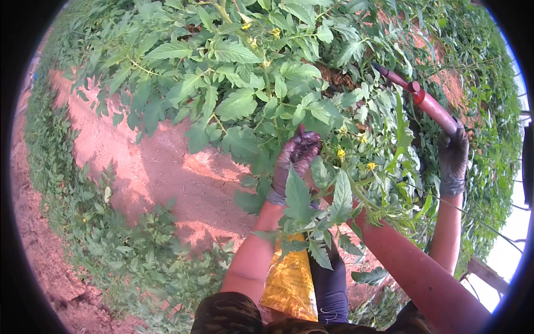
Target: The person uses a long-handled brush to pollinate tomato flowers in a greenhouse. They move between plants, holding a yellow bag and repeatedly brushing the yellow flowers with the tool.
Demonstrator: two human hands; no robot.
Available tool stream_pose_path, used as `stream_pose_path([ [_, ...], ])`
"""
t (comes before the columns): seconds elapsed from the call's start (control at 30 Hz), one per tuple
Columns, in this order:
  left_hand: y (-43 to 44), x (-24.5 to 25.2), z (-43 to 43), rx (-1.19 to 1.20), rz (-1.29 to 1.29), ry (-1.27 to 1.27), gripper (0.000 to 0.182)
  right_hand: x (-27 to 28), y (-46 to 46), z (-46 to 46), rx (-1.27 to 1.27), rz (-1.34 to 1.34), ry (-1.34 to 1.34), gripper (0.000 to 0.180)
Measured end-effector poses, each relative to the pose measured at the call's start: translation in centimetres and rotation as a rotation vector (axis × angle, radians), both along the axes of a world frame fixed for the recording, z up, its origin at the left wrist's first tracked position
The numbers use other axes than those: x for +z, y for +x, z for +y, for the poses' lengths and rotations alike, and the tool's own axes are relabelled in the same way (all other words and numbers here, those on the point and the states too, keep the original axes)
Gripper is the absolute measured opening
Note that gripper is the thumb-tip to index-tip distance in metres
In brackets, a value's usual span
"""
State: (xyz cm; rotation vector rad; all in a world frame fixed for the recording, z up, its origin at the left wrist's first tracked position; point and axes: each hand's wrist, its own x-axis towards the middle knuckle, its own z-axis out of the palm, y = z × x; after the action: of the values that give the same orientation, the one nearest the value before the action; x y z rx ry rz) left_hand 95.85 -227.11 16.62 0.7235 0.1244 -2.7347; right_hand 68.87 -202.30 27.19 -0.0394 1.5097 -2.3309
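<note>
My left hand [297,160], in a thin, dark-stained glove, is curled among the leaves and stems of a tomato plant [238,100]. Its fingertips are bunched, and whether they grip a stem or flower cannot be told. At the right, my right hand [454,160], also gloved, is shut on the pale end of a red tubular tool [436,108]. The tool has a round side knob and a dark, narrow tip, which points up and left into the foliage. Yellow tomato flowers [341,154] hang just right of my left hand.
A long reddish form [417,267] crosses the lower right; what it is cannot be told. A yellow printed plastic bag [292,284] hangs between my arms. Reddish soil [167,167] runs between plant rows. A thin line [471,217] crosses at right, near a wooden post [487,273].
</note>
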Motion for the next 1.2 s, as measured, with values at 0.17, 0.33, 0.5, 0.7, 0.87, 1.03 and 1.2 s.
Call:
stream_pose_path([
  [0.17, 0.3, 2.0, -5.6, 0.191, -0.122, -1.12, 0.044, 0.9, 1.3, -6.3, 0.255, 0.044, 0.025, 0.042],
  [0.33, -6.0, 5.1, -12.1, 0.554, -0.419, -1.608, 0.045, 0.1, 2.7, -12.3, 0.248, 0.197, 0.072, 0.041],
  [0.5, -9.4, 4.1, -18.3, 0.352, -0.367, -1.175, 0.045, -0.9, 4.3, -16.2, 0.304, 0.203, -0.009, 0.028],
  [0.7, -10.1, 3.7, -19.9, 0.348, -0.42, -1.063, 0.042, -2.0, 5.5, -18.3, 0.216, 0.187, -0.049, 0.025],
  [0.87, -7.7, 3.1, -19.4, 0.27, 0.114, -0.829, 0.028, -2.8, 5.2, -19.1, 0.267, 0.205, -0.015, 0.026],
  [1.03, -7.6, 1.2, -19.7, 0.377, -0.117, -0.802, 0.025, -3.0, 5.3, -20.5, 0.3, 0.23, -0.018, 0.025],
  [1.2, -8.0, 0.9, -18.5, 0.522, -0.401, -0.837, 0.026, -3.0, 5.5, -21.8, 0.311, 0.247, 0.011, 0.023],
])
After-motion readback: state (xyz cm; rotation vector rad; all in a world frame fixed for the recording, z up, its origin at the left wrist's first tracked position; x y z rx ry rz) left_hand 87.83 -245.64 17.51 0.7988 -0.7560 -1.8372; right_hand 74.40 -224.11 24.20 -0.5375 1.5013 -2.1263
